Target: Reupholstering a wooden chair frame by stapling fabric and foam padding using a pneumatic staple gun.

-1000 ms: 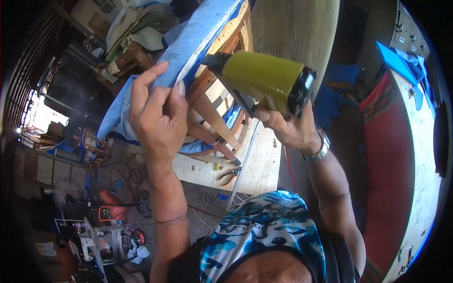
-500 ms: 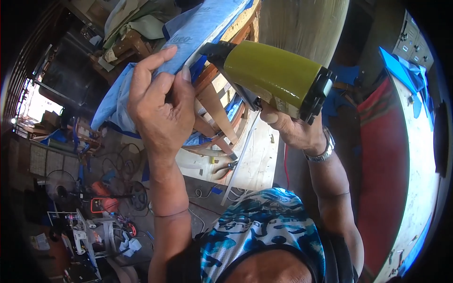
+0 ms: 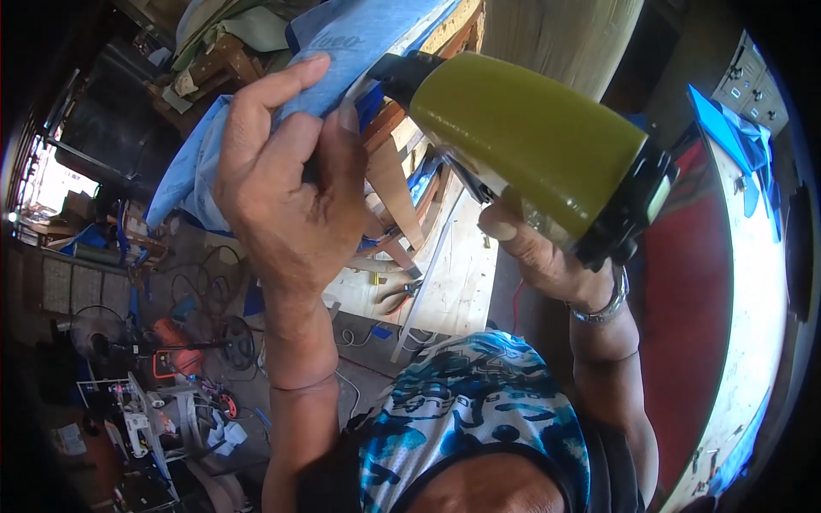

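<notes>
My right hand (image 3: 552, 261) is wrapped round the grip of an olive-green and black staple gun (image 3: 526, 141). The gun's black nose meets the edge of a blue fabric sheet (image 3: 338, 47), which is draped over a wooden furniture frame (image 3: 398, 184). Whether the nose presses on the wood is hidden. Just left of the nose, my left hand (image 3: 286, 192) pinches the fabric's edge, with the thumb near the gun and a bent index finger lying on the sheet.
Below the frame lies a pale wooden board (image 3: 457, 295) with pliers (image 3: 398, 297) on it. A red padded panel (image 3: 688, 325) stands along the right. On the left are a fan (image 3: 98, 333), an orange machine (image 3: 177, 338) and cables on the floor. Metal lockers (image 3: 753, 85) stand far right.
The staple gun's rear has swung right and nearer to me, and my right hand has moved with it. My left hand has shifted slightly left, still at the fabric edge.
</notes>
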